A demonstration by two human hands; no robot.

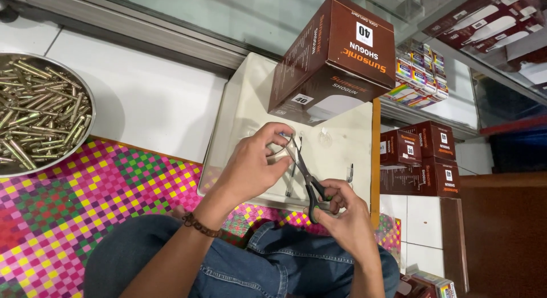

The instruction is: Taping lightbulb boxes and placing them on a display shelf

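left hand pinching, right hand — grip closed

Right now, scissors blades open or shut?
Open, slightly. The scissors blades part near the tips around a thin wire-like piece held by the left hand; the right hand works the handles.

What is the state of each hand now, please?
Left hand: fingers closed, pinching a small thin wire-like piece; what it is cannot be told.
Right hand: fingers closed on the scissors, blades at that piece.

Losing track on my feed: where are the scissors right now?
In the head view, the scissors are centre frame, handles in the right hand, blades reaching the left hand, over the cream tray.
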